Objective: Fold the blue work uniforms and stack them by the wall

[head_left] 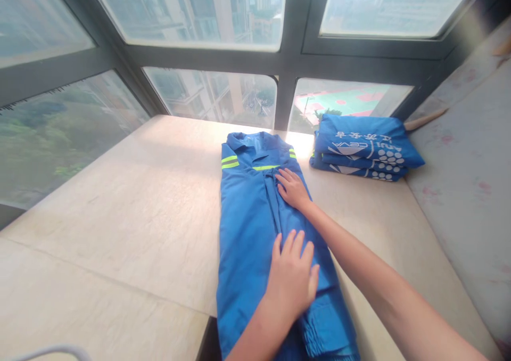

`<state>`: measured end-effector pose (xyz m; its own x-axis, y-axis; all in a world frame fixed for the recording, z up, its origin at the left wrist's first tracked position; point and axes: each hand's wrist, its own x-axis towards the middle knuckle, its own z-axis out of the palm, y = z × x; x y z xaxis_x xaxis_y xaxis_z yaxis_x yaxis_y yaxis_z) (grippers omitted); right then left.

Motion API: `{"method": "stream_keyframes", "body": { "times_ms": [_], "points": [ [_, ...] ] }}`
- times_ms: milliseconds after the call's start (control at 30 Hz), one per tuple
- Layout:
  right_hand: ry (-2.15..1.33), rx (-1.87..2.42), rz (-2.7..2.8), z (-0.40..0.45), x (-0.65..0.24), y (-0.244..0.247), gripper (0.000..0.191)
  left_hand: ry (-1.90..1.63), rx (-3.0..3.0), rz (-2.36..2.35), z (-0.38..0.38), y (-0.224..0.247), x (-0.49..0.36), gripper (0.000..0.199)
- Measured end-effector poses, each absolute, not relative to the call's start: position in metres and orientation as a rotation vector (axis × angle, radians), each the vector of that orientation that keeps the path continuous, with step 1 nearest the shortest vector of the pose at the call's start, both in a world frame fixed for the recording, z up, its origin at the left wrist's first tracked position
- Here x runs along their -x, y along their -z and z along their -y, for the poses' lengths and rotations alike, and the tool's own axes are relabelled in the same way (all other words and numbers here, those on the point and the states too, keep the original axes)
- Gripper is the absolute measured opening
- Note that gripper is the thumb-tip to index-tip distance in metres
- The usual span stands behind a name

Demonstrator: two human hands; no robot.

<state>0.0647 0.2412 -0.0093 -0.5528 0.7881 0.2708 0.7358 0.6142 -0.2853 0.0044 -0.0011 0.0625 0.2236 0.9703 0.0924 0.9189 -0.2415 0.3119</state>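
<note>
A blue jacket (pixel 243 217) with yellow-green stripes lies lengthwise on the pale ledge, its collar toward the window and its sides folded inward. My right hand (pixel 293 189) rests on the upper right part of the cloth, below the stripe, with its fingers spread. Nearer to me, my left hand (pixel 293 270) lies over the middle of the jacket, fingers apart, beside the folded sleeve. The gathered cuff shows at the lower right of the jacket. Neither hand grips the cloth.
A stack of folded blue garments (pixel 359 142) with white print sits at the back right, by the window and the flowered wall (pixel 471 190). The ledge (pixel 159 206) runs along the windows. A white cable (pixel 59 349) curves at the bottom left. A dark gap shows beneath the jacket's near part.
</note>
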Motion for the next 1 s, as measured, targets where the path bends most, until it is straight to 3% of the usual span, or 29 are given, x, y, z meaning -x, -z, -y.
{"method": "stream_keyframes", "body": {
  "times_ms": [167, 300, 1000],
  "points": [
    [-0.195, 1.141, 2.535, -0.226, -0.073, 0.007, 0.046, -0.341, -2.310, -2.085, -0.001, -0.033, 0.055, 0.065],
    [-0.193, 1.278, 2.562, -0.199, -0.056, 0.005, 0.056, -0.250, -2.360, -2.083, 0.002, -0.008, 0.061, 0.067],
    [-0.173, 1.159, 2.686, -0.177, -0.055, 0.008, 0.056, -0.323, -2.492, -1.961, 0.000, -0.006, 0.062, 0.068]
  ]
}}
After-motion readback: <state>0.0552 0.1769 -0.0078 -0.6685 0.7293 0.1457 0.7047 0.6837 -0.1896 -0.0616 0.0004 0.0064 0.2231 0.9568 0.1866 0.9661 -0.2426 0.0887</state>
